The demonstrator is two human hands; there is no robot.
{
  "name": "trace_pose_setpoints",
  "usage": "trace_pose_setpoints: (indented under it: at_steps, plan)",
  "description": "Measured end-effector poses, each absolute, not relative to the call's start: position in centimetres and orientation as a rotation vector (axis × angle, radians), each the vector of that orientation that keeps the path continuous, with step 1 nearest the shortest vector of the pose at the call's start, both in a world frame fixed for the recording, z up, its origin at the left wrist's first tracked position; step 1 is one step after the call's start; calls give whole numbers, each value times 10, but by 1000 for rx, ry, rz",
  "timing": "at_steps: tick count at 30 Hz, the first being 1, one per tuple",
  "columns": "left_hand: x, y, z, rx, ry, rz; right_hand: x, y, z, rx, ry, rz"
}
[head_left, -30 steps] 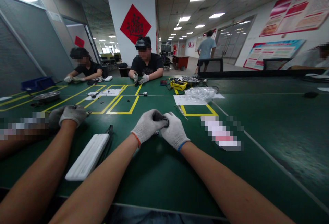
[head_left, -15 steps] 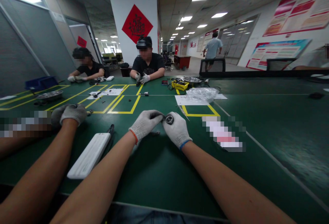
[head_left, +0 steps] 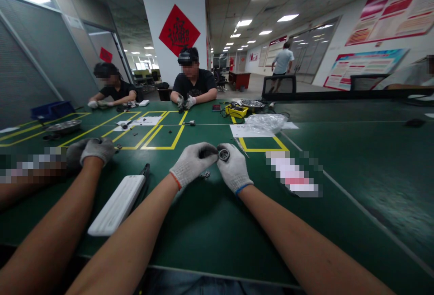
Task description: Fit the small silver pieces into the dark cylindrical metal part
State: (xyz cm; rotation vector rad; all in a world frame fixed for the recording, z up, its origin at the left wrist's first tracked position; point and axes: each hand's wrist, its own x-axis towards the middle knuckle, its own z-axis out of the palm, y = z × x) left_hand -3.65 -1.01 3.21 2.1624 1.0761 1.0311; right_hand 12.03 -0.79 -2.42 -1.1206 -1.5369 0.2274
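Right hand: gloved right hand (head_left: 234,168), centre of frame, fingers curled, thumb and forefinger pinching a small round part (head_left: 224,154) by its rim.
Left hand: gloved left hand (head_left: 191,164), just left of it, fingers drawn together with the tips meeting the same part from the left side. Whether it bears any of the load cannot be told.
Part held: small, dark, ring-shaped with a paler centre, raised just clear of the tabletop (head_left: 210,222) at centre frame. Finer detail is too small to read.
Handling, judged: light and rigid, probably metal or hard plastic. Knit gloves give fair grip, but so small a piece could roll away if dropped. The outer rim, between thumb and forefinger, looks the soundest place to hold it.
Below the hands: a small dark loose piece (head_left: 205,175) lies on the green tabletop, just under the left hand's fingertips and apart from the held part.
Lower left: a long white ribbed block (head_left: 117,204) lies flat, with a dark slim tool (head_left: 145,172) touching its far end.
Left of frame: a neighbouring person's gloved hand (head_left: 96,149) rests on the tabletop, well apart from the work.
Beyond the hands: yellow tape squares (head_left: 162,137) mark the surface; a thin metal tool (head_left: 241,147) lies near the right one, beside a white sheet (head_left: 246,131) and a crumpled clear bag (head_left: 266,122).
Far edge: two seated persons work in gloves at upper left and upper centre.
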Motion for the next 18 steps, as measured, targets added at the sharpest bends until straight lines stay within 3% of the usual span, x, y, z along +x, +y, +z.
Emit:
trace_pose_setpoints:
  at_steps: [18]
  plan:
    - [-33,-19,30,2374,1178,1016,119,-20,-18,-1125,-1615,297]
